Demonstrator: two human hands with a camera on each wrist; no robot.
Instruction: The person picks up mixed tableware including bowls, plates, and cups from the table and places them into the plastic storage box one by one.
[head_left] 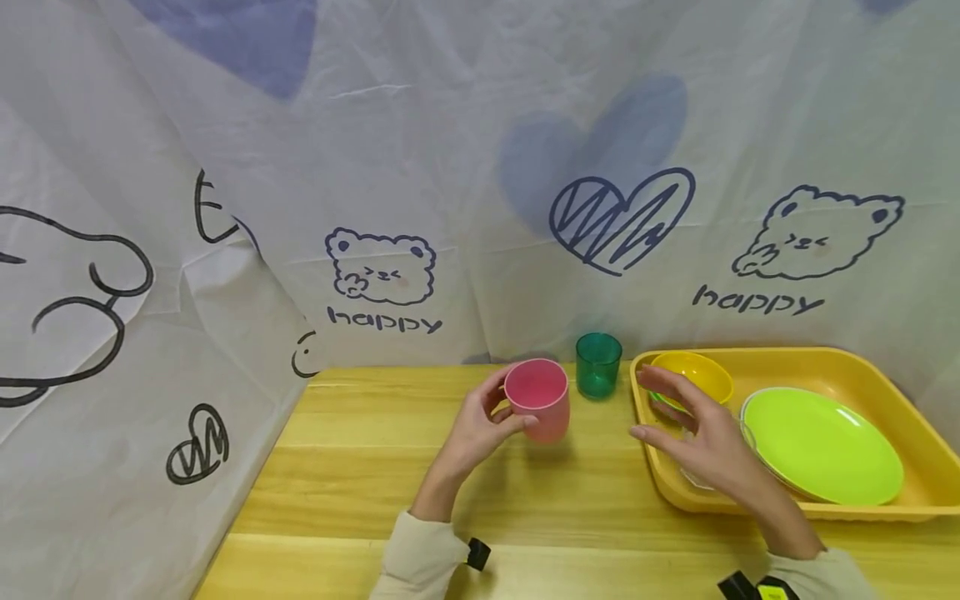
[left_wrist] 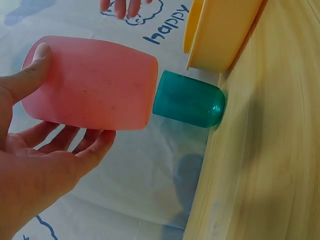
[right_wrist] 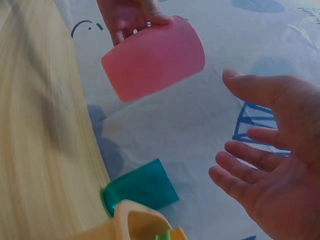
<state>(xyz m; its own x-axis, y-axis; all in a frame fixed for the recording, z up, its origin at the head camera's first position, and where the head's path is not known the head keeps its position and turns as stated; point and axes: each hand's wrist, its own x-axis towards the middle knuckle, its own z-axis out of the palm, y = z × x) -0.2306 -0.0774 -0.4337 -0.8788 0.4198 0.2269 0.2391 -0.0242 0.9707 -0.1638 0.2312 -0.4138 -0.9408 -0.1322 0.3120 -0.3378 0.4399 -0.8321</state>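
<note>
My left hand (head_left: 480, 425) grips a pink cup (head_left: 546, 408) by its side, thumb on the near face and fingers behind. The cup is held upright above the wooden table, as the left wrist view (left_wrist: 95, 82) also shows. Behind it and to its right, a green see-through cup (head_left: 597, 367) stands on the table. My right hand (head_left: 708, 437) hovers over the left edge of the yellow tray (head_left: 840, 360), thumb and fingers apart. Nothing is between them in the right wrist view, where the palm (right_wrist: 280, 195) faces the pink cup across a gap.
In the tray lie a yellow bowl (head_left: 701, 372) at the back left and a lime-green plate (head_left: 825, 450) in the middle. A white printed cloth (head_left: 465, 167) hangs behind the wooden table (head_left: 337, 467) and along its left side.
</note>
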